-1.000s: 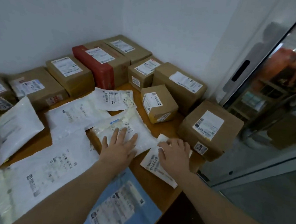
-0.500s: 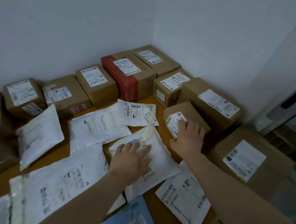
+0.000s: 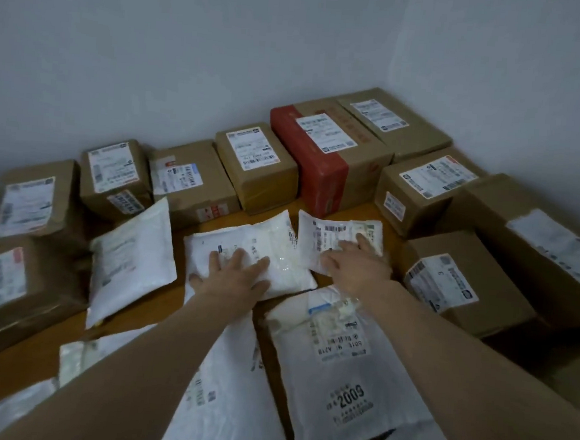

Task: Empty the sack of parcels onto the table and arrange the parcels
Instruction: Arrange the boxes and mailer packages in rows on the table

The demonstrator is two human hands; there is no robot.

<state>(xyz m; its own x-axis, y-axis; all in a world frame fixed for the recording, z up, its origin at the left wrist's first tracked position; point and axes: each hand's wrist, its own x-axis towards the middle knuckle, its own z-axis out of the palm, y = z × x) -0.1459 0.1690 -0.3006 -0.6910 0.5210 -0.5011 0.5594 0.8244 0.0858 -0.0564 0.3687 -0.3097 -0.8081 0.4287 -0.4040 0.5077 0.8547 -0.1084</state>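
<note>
Parcels cover a wooden table (image 3: 32, 349) in a room corner. My left hand (image 3: 235, 274) lies flat, fingers spread, on a white padded mailer (image 3: 279, 250) in the middle. My right hand (image 3: 354, 262) rests with straight fingers on a small white mailer (image 3: 329, 233) just to the right of it. A long white mailer marked 2009 (image 3: 343, 364) lies nearer me between my forearms. Another big white mailer (image 3: 229, 387) lies under my left forearm. No sack is in view.
Brown cardboard boxes line the wall, among them one with a red end (image 3: 317, 160). More boxes (image 3: 463, 280) stand along the right side and a large one (image 3: 9, 289) at the left. A white mailer (image 3: 131, 257) leans against the left boxes. Walls close off the back and right.
My left hand moved from the 2009 mailer to the padded mailer farther back. My right hand left the small box and now rests on the small white mailer. The camera turned left.
</note>
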